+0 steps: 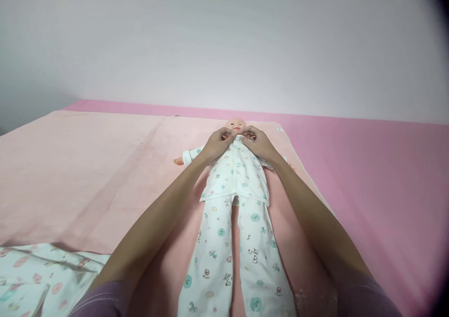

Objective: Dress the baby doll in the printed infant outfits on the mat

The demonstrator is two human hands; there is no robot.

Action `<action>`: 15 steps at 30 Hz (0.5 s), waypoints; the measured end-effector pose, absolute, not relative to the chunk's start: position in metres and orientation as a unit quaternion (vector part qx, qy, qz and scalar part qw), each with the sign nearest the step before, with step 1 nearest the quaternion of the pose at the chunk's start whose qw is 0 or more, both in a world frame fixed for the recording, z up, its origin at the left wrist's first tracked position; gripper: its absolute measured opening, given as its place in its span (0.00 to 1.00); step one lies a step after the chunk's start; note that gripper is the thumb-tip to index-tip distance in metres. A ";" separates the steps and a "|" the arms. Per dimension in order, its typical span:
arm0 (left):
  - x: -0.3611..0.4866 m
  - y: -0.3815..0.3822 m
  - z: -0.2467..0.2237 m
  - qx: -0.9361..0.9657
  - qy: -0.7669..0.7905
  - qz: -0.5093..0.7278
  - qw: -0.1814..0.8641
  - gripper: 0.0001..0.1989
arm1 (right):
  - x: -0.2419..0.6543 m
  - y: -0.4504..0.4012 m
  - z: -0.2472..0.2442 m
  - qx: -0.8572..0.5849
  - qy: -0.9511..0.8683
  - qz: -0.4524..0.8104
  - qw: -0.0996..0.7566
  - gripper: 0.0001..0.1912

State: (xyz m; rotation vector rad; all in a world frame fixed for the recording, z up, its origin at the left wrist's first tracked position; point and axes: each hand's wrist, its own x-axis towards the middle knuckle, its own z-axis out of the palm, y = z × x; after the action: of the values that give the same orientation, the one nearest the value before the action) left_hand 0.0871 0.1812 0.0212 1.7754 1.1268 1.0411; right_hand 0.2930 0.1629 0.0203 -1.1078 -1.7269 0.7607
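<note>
A baby doll (236, 123) lies on its back, its head away from me, dressed in a white patterned shirt (235, 174) and matching trousers (213, 256). Small round fasteners run down the shirt's front. At the collar, my left hand (220, 143) is closed on the shirt's left side, thumb and fingers pinched. My right hand (258, 141) pinches the other side of the collar, close to the topmost fastener. The hands nearly meet below the doll's chin. One doll arm sticks out to the left; the other is partly behind my right forearm.
A peach blanket (105, 167) lies under the doll, over a pink sheet (368, 181) that shows at the right and back. Another white printed cloth (45, 277) lies at the lower left. A pale wall (224, 46) rises behind.
</note>
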 end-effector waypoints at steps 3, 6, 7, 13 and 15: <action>0.085 0.180 0.022 0.701 0.444 0.401 0.389 0.18 | 0.294 0.159 0.024 -0.445 -0.708 0.320 0.446 0.16; 0.085 0.180 0.022 0.697 0.446 0.405 0.390 0.19 | 0.292 0.159 0.025 -0.449 -0.706 0.302 0.457 0.17; 0.085 0.180 0.022 0.697 0.445 0.406 0.389 0.19 | 0.291 0.159 0.025 -0.451 -0.705 0.295 0.461 0.16; 0.085 0.176 0.026 0.703 0.445 0.404 0.380 0.15 | 0.285 0.158 0.027 -0.465 -0.714 0.256 0.457 0.17; 0.085 0.175 0.027 0.702 0.447 0.404 0.379 0.15 | 0.285 0.156 0.027 -0.466 -0.716 0.251 0.455 0.17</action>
State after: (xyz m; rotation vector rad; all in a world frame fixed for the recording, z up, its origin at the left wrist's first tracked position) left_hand 0.0849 0.1748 0.0269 1.7941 1.1410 1.0323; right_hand 0.2848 0.1564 0.0274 -1.1506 -1.7660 0.6186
